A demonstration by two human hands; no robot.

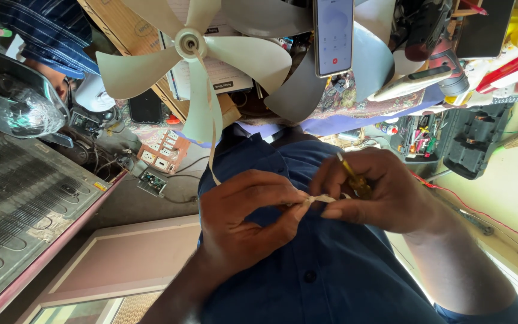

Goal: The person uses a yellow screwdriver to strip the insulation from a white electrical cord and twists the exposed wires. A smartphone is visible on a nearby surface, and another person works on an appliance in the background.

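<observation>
grip: left hand [244,219] and right hand [379,192] both pinch shut on the end of a thin white strip [316,199], fingertips meeting mid-frame over the blue shirt [319,264]
right hand extra: yellow-handled screwdriver [355,180] tucked in the same fist
strip: runs up-left to the hub of the cream fan blade [190,45]
beyond: phone [333,36] right of the hub, black tool case [472,141] far right, condenser grille [13,204] left
</observation>
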